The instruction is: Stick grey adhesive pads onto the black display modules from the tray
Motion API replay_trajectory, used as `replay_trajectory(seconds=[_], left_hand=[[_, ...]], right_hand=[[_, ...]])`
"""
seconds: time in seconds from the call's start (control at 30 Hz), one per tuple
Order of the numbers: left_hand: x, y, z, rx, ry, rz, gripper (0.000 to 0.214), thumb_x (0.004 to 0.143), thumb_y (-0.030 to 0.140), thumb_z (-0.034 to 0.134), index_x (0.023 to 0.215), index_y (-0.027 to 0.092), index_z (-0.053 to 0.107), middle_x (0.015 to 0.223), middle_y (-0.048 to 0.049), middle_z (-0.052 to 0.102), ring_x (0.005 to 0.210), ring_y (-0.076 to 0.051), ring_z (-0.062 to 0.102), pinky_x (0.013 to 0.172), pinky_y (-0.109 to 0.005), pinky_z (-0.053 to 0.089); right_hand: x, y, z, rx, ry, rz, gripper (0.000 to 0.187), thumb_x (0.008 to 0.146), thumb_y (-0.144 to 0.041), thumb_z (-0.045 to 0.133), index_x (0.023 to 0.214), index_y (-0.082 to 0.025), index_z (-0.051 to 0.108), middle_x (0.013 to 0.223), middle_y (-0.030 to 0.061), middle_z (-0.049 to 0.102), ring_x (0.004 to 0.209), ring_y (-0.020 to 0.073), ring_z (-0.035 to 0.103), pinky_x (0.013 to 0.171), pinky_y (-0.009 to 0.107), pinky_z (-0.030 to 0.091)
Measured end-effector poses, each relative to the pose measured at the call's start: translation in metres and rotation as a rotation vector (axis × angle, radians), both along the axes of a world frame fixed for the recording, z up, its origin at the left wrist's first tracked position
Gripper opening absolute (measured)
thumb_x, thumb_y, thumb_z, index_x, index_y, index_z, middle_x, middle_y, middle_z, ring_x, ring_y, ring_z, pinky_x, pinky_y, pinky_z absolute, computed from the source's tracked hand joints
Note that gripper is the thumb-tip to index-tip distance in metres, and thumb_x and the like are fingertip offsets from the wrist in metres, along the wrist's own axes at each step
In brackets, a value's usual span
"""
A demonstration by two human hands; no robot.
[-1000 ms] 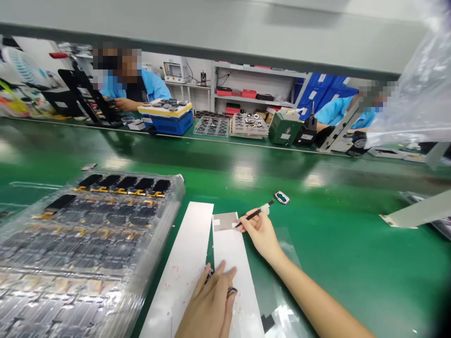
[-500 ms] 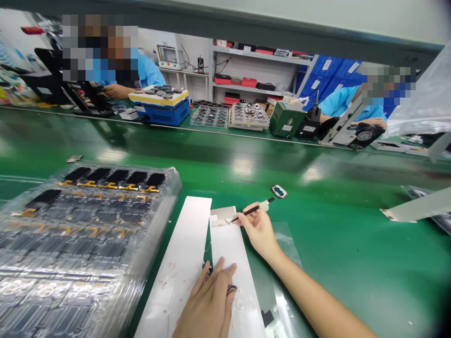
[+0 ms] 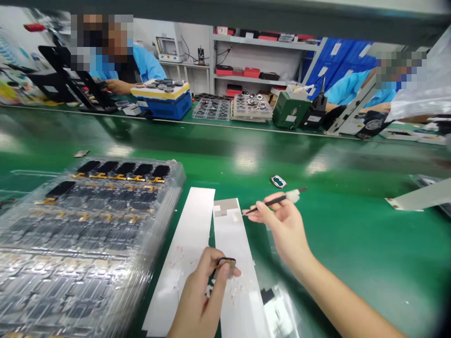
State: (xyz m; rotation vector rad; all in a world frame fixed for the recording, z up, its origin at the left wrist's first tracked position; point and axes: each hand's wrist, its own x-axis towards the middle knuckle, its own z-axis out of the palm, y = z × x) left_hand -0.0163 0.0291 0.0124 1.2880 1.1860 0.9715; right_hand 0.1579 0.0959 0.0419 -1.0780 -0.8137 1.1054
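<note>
My left hand [image 3: 200,291] is closed in a pinch on a small dark flat part [image 3: 225,261], lifted just above two white paper strips [image 3: 232,263] on the green belt. My right hand [image 3: 282,223] grips thin black tweezers [image 3: 273,202] with a white wad near their back end; their tip points left, beside a grey sticker sheet [image 3: 225,206] at the top of the right strip. A small framed part [image 3: 278,181] lies on the belt beyond the right hand.
A tall stack of clear trays [image 3: 81,234] with black and gold parts fills the left. A pale bar [image 3: 419,197] lies at right. Across the green conveyor [image 3: 352,234], two people in blue sit by a blue box [image 3: 162,101], trays and a green box [image 3: 291,110].
My left hand has lifted off the strip and curled, now pinching the dark part. My right hand has risen and drawn right, pulling the tweezers' tip off the grey sticker sheet.
</note>
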Motion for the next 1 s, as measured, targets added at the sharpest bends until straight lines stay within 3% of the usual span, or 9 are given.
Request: replay_trajectory(seconds=[0.13, 0.3, 0.5, 1.0], left_hand=[[0.004, -0.003, 0.009, -0.230, -0.344, 0.005, 0.022, 0.096, 0.042, 0.054, 0.095, 0.023, 0.044, 0.064, 0.0031, 0.067, 0.040, -0.009, 0.053, 0.048, -0.021, 0.042], [0.009, -0.005, 0.005, -0.243, -0.591, -0.062, 0.028, 0.093, 0.046, 0.057, 0.096, 0.023, 0.042, 0.066, 0.0033, 0.067, 0.036, -0.007, 0.049, 0.040, -0.018, 0.032], [0.014, -0.010, -0.004, -0.191, -0.576, -0.016, 0.027, 0.095, 0.046, 0.055, 0.097, 0.024, 0.041, 0.067, 0.0056, 0.066, 0.034, -0.004, 0.044, 0.040, -0.017, 0.026], [0.016, -0.012, -0.002, -0.211, -0.493, 0.019, 0.027, 0.098, 0.047, 0.049, 0.094, 0.023, 0.037, 0.065, 0.0064, 0.062, 0.034, -0.001, 0.037, 0.041, -0.018, 0.020]], right_hand=[[-0.018, -0.061, 0.011, 0.004, 0.013, -0.008, 0.023, 0.083, -0.027, 0.073, 0.087, -0.022, 0.050, 0.073, 0.0006, 0.072, 0.069, 0.0214, 0.076, 0.062, 0.028, 0.065], [-0.039, -0.101, -0.011, 0.036, -0.024, -0.115, 0.014, 0.090, -0.020, 0.064, 0.091, -0.025, 0.051, 0.078, -0.0027, 0.066, 0.080, 0.0205, 0.076, 0.067, 0.028, 0.065], [-0.053, -0.102, -0.026, 0.084, -0.069, -0.256, 0.013, 0.091, -0.020, 0.063, 0.092, -0.026, 0.051, 0.078, -0.0017, 0.066, 0.075, 0.0194, 0.076, 0.061, 0.026, 0.063], [-0.051, -0.103, -0.028, 0.084, -0.151, -0.247, 0.014, 0.090, -0.018, 0.063, 0.089, -0.026, 0.051, 0.077, -0.0014, 0.066, 0.074, 0.0189, 0.075, 0.058, 0.023, 0.059]])
